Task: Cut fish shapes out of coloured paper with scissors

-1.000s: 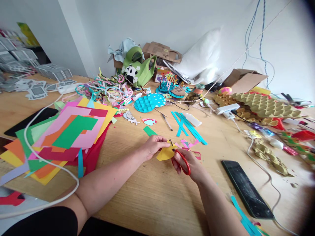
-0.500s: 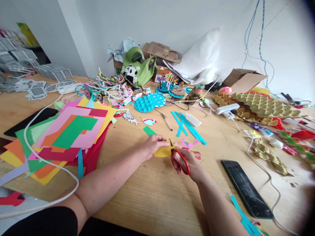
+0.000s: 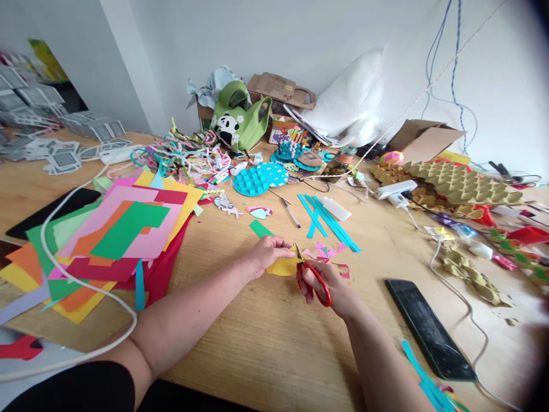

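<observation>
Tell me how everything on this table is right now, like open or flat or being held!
Scissors: held in the right hand, blades at the paper; how far open is unclear
Yellow paper: held in the left hand
Phone: lying flat, screen dark
Pen: lying down
Blue strips: loose, some crossed
Coloured sheets: piled untidily
Green bag: handles up

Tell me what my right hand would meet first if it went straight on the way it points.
Most likely the yellow paper by the red-handled scissors, then your left hand, though depth is hard to judge.
</observation>
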A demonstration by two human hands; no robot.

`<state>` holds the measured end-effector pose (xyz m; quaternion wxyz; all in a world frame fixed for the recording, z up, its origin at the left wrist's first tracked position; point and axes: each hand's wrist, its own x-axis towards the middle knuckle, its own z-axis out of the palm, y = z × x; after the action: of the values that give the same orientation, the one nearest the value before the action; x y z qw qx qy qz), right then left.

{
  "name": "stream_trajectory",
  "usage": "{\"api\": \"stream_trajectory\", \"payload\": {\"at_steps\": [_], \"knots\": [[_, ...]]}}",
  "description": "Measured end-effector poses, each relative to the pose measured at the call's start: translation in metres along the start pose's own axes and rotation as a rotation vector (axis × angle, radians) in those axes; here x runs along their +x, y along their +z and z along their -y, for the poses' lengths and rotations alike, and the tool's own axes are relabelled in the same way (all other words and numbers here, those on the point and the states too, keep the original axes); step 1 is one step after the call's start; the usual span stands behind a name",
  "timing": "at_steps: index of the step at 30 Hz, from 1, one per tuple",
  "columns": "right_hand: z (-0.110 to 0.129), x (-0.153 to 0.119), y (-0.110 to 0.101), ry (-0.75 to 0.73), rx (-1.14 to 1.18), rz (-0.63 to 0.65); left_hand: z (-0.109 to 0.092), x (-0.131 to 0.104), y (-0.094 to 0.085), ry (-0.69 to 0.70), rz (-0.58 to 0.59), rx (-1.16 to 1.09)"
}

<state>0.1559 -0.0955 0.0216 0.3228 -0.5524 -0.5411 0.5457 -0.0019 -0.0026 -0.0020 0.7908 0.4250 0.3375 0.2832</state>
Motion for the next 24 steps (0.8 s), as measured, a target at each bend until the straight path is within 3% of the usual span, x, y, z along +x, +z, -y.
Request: {"api": "stream_trajectory", "payload": {"at_steps": [24], "knots": [[0.0026, -0.0010, -0.0001, 0.007, -0.028, -0.034, -0.0009, 0.0003, -0.0011, -0.030, 0.043, 0.004]]}}
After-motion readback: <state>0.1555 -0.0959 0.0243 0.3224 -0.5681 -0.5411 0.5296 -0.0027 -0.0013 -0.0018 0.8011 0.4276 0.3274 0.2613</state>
